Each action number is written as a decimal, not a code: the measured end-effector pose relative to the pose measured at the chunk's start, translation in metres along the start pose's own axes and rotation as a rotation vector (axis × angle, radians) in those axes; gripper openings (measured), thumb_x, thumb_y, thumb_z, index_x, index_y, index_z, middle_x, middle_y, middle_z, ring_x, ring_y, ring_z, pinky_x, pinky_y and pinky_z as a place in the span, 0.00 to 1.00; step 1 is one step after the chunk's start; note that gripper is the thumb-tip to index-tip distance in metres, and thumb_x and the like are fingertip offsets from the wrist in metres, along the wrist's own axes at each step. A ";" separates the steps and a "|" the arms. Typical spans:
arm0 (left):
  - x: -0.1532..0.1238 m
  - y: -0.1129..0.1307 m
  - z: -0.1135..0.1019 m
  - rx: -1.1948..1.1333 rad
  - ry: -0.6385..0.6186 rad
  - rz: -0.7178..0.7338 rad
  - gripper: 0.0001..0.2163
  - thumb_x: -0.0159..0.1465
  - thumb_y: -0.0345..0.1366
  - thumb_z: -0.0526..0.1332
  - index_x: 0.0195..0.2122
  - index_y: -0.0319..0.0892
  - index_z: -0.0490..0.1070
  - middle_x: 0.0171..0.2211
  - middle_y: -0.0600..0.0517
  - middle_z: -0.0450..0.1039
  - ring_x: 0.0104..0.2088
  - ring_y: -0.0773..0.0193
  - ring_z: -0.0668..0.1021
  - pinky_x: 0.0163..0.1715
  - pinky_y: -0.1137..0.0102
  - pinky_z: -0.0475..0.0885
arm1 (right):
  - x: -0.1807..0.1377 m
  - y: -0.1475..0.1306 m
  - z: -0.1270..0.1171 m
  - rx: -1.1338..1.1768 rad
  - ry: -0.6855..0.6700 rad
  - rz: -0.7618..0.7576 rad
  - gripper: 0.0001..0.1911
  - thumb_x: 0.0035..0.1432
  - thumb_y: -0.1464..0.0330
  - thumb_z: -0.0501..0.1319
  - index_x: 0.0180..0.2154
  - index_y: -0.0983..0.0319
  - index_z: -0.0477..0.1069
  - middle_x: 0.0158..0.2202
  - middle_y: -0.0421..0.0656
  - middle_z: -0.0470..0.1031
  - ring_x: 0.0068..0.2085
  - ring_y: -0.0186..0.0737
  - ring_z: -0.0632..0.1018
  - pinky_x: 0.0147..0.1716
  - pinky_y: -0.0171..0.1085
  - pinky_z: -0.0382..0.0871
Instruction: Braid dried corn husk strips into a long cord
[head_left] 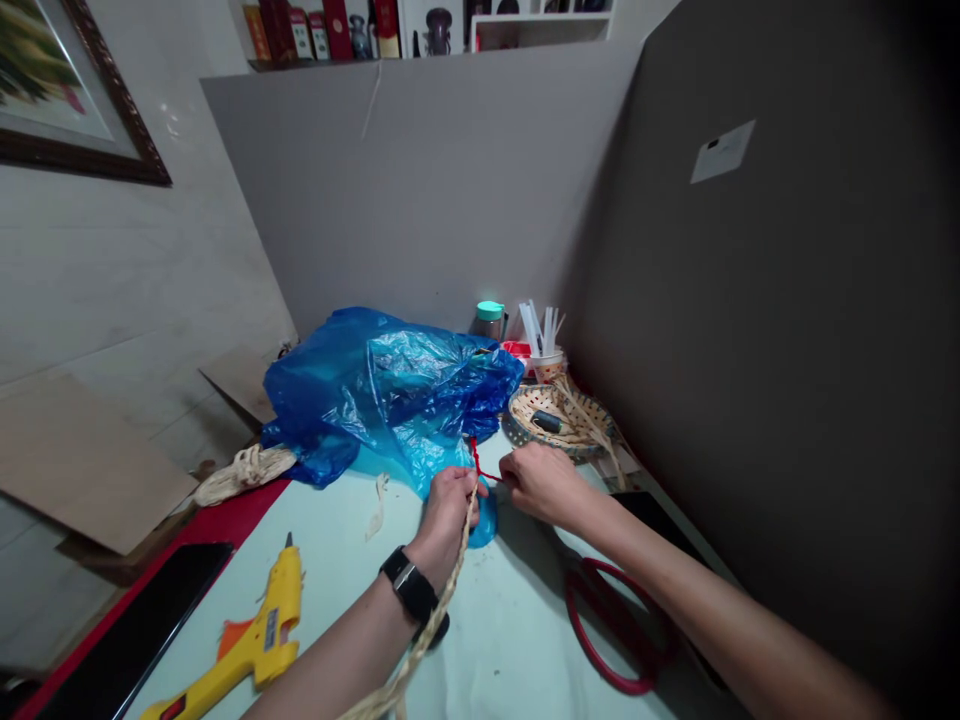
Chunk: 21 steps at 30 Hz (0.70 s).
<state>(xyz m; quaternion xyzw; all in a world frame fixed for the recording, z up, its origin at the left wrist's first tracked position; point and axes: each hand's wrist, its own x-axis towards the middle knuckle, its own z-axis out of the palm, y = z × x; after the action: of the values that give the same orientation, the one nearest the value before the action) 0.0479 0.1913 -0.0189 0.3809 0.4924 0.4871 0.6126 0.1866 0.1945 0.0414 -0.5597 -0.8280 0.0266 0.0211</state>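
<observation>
My left hand, with a black watch on its wrist, pinches the end of a braided straw cord over the middle of the table. From there the cord runs down along the forearm to the bottom edge. A thin red string spans the short gap between both hands, and part of it rises toward the blue bag. Closed around the string's right end is my right hand, its fingertips partly hidden. Directly behind the hands lies a crumpled blue plastic bag.
Red-handled scissors lie under my right forearm. A yellow glue gun rests at the left. Behind my right hand are a woven basket and a cup of white sticks. Grey panels enclose the back and right.
</observation>
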 end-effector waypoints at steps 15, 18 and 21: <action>0.000 0.001 0.002 0.033 0.036 -0.022 0.07 0.54 0.36 0.60 0.23 0.41 0.63 0.13 0.60 0.58 0.11 0.77 0.54 0.12 0.77 0.46 | 0.007 0.006 0.000 0.101 -0.088 -0.034 0.11 0.48 0.73 0.57 0.29 0.60 0.78 0.31 0.52 0.78 0.33 0.48 0.78 0.28 0.36 0.60; 0.000 0.000 0.002 0.035 0.055 0.013 0.06 0.54 0.37 0.60 0.28 0.42 0.64 0.18 0.58 0.65 0.12 0.76 0.56 0.12 0.77 0.47 | 0.019 0.006 0.004 0.173 -0.046 -0.023 0.12 0.51 0.71 0.57 0.34 0.61 0.78 0.32 0.51 0.78 0.34 0.47 0.78 0.29 0.35 0.61; -0.001 0.002 0.001 0.053 0.069 0.054 0.06 0.55 0.38 0.58 0.30 0.42 0.64 0.19 0.59 0.64 0.13 0.76 0.57 0.13 0.77 0.47 | 0.033 0.004 0.012 0.287 0.003 -0.055 0.17 0.53 0.73 0.56 0.44 0.60 0.74 0.32 0.46 0.78 0.34 0.41 0.77 0.30 0.32 0.60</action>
<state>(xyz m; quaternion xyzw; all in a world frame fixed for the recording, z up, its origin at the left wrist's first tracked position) 0.0488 0.1910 -0.0168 0.3932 0.5157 0.5030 0.5714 0.1773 0.2262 0.0290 -0.5282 -0.8305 0.1435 0.1030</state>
